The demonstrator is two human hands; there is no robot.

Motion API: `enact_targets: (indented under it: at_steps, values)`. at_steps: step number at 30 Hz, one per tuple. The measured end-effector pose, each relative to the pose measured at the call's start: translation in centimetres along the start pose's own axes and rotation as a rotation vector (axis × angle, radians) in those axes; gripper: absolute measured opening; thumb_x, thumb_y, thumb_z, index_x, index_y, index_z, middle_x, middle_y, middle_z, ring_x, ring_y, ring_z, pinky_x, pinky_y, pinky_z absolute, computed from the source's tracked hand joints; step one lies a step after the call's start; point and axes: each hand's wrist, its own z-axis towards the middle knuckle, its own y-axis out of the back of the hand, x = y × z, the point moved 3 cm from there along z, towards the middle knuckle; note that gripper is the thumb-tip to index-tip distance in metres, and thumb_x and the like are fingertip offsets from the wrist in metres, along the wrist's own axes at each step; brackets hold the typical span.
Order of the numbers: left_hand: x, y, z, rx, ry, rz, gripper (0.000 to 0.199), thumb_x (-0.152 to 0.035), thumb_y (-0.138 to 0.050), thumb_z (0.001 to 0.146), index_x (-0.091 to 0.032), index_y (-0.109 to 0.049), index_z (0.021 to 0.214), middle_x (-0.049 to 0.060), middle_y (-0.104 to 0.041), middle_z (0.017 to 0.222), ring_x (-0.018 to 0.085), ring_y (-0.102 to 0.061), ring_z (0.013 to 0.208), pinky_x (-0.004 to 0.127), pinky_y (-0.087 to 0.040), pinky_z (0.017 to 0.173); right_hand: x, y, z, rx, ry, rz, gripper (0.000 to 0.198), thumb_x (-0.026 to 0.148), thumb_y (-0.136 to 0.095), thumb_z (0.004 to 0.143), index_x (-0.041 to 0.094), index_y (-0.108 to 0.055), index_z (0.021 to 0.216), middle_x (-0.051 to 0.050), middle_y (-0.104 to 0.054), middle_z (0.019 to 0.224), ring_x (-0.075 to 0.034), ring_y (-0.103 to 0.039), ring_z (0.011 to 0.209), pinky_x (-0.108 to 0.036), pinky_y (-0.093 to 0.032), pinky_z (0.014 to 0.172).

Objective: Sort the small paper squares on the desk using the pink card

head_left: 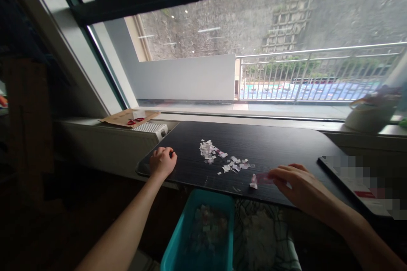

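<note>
My right hand [297, 183] is over the front right of the dark table, thumb and fingers pinching a thin, see-through pinkish strip [262, 178]. At the strip's left end is a crumpled whitish scrap [253, 182]. To the left of it lie loose small paper scraps [235, 165], and a denser pile of scraps [207, 150] sits farther back. My left hand [163, 161] rests near the table's left edge with its fingers curled closed. Whatever it may hold is hidden; only a small dark spot shows by the fingertips.
Below the front edge of the black table [263, 135] stands a turquoise bin [229, 224] with scraps inside. Red-handled scissors [136, 121] lie on brown paper [116, 118] at the left. A flat dark-edged object [346, 184], partly blurred, is at the right; a pale pot [365, 116] stands on the sill.
</note>
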Motion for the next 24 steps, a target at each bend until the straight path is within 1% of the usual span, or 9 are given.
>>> enact_targets:
  at_steps: [2,6,11,14,18,24]
  values:
    - [0.1,-0.1,0.1,-0.011,-0.007,-0.004,0.017,-0.027,-0.057,0.087,-0.017,-0.066,0.098,0.008,-0.062,0.103,0.025,-0.056,0.097,0.038,-0.046,0.080,0.0,-0.1,-0.2,0.036,-0.012,0.030,0.023,0.020,-0.046,0.091,0.025,-0.067,0.095,-0.001,-0.072,0.086,-0.019,-0.064,0.079,-0.038,-0.042,0.085]
    - [0.3,-0.3,0.2,-0.027,-0.021,-0.007,0.021,-0.027,-0.053,0.086,-0.018,-0.068,0.098,0.010,-0.063,0.104,0.029,-0.056,0.097,0.037,-0.045,0.079,-0.2,0.2,-0.8,0.029,-0.053,0.097,0.021,0.023,-0.047,0.090,0.025,-0.067,0.095,-0.002,-0.072,0.089,-0.020,-0.064,0.083,-0.035,-0.043,0.081]
    - [0.4,-0.5,0.3,-0.040,-0.029,-0.010,0.022,-0.028,-0.052,0.084,-0.018,-0.068,0.097,0.011,-0.063,0.102,0.030,-0.056,0.096,0.037,-0.045,0.077,-0.2,0.5,-0.9,0.066,-0.111,0.148,0.021,0.021,-0.046,0.088,0.021,-0.067,0.087,-0.001,-0.071,0.081,-0.018,-0.063,0.073,-0.030,-0.044,0.069]
    - [0.5,-0.6,0.4,-0.049,-0.036,-0.011,0.022,-0.028,-0.052,0.084,-0.018,-0.068,0.096,0.010,-0.063,0.101,0.030,-0.056,0.095,0.037,-0.045,0.076,-0.1,0.8,-0.8,0.038,-0.131,0.156,0.021,0.021,-0.046,0.088,0.021,-0.067,0.088,-0.002,-0.072,0.082,-0.018,-0.064,0.073,-0.029,-0.044,0.068]
    - [0.6,-0.8,0.4,-0.056,-0.041,-0.009,0.023,-0.029,-0.051,0.084,-0.019,-0.068,0.095,0.010,-0.063,0.100,0.030,-0.056,0.094,0.037,-0.045,0.075,0.1,0.7,-0.9,0.064,-0.124,0.165,0.021,0.021,-0.046,0.088,0.021,-0.067,0.087,-0.002,-0.072,0.082,-0.018,-0.063,0.073,-0.028,-0.044,0.068]
    - [0.8,-0.9,0.5,-0.061,-0.046,-0.011,0.023,-0.029,-0.051,0.084,-0.018,-0.068,0.095,0.011,-0.062,0.100,0.030,-0.056,0.093,0.037,-0.045,0.077,0.4,0.6,-2.0,0.074,-0.136,0.212,0.022,0.023,-0.046,0.086,0.022,-0.068,0.082,-0.001,-0.071,0.072,-0.016,-0.061,0.063,-0.025,-0.044,0.060]
